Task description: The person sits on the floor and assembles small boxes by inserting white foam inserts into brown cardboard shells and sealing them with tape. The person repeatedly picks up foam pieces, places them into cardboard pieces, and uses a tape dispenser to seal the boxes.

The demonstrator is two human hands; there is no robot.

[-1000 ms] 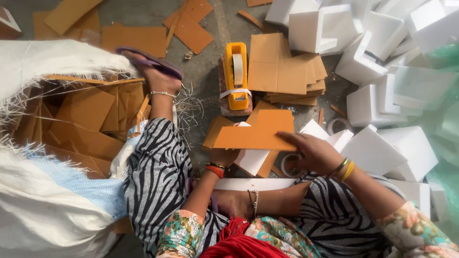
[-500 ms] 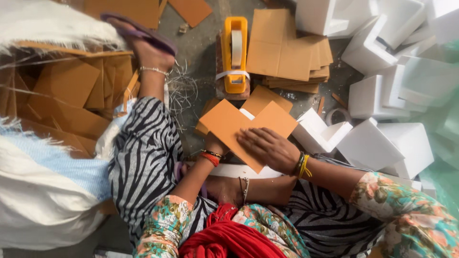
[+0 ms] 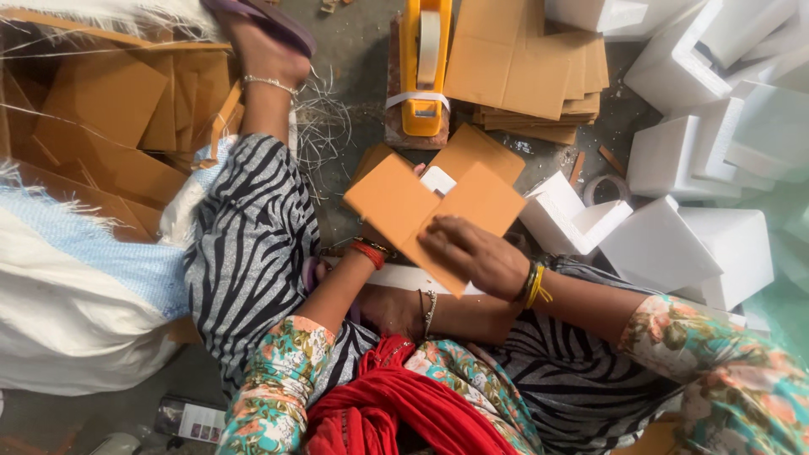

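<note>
1. The right hand (image 3: 476, 255) lies flat, fingers spread, on the brown cardboard flaps (image 3: 430, 206) in the lap.
2. The left hand (image 3: 371, 240) is hidden beneath; its fingers cannot be told.
3. A white foam block (image 3: 437, 179) shows between the flaps.
4. A yellow tape dispenser (image 3: 421, 67) stands on the floor beyond.

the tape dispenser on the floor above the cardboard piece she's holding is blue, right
Not quite: the tape dispenser is yellow, not blue. The head view shows it on the floor just above the cardboard piece, which the right hand presses from above while the left hand is mostly hidden under it.
</note>
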